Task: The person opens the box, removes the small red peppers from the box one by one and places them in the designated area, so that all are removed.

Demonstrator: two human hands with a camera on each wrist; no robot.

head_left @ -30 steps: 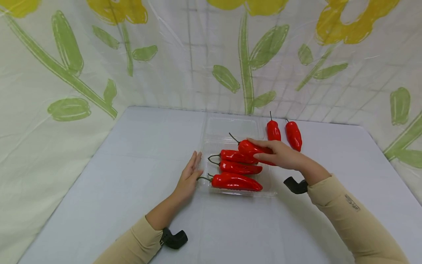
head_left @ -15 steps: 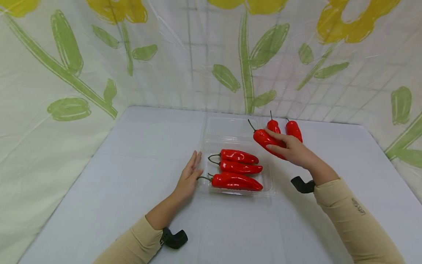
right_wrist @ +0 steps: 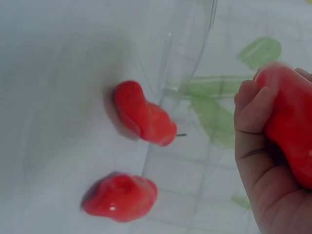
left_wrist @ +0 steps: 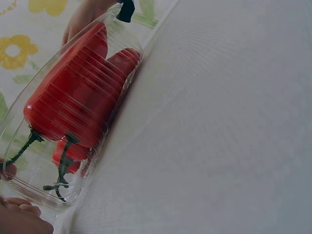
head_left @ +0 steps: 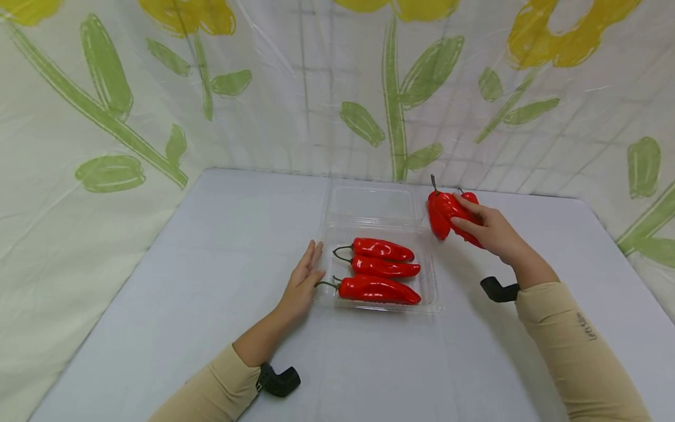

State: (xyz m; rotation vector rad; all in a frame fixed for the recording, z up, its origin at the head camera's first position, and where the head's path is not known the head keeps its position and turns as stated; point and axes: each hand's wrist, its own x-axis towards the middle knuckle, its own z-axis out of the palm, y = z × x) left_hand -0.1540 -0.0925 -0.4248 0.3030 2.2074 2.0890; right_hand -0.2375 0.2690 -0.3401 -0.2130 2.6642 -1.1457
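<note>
A clear plastic clamshell box (head_left: 429, 293) lies on the table with its lid (head_left: 374, 202) folded back. Inside it several red chili peppers (head_left: 379, 290) lie side by side, stems to the left. My left hand (head_left: 297, 293) rests against the box's left edge with straight fingers. Beyond the box's right side, my right hand (head_left: 487, 231) grips another red chili pepper (right_wrist: 295, 117) between thumb and fingers. The held pepper is above two loose peppers on the table, one (right_wrist: 146, 114) near the lid and the other (right_wrist: 122, 197) farther right, partly hidden by the hand in the head view.
A white-covered table (head_left: 184, 305) spreads around the box. Behind it hangs a pale curtain (head_left: 285, 117) with printed yellow flowers and green leaves. A black wrist device (head_left: 279, 382) sits on the left wrist, another (head_left: 498, 290) on the right.
My right hand has carried its pepper from over the back of the box rightward to the two loose peppers. The left hand and the peppers in the box have stayed put.
</note>
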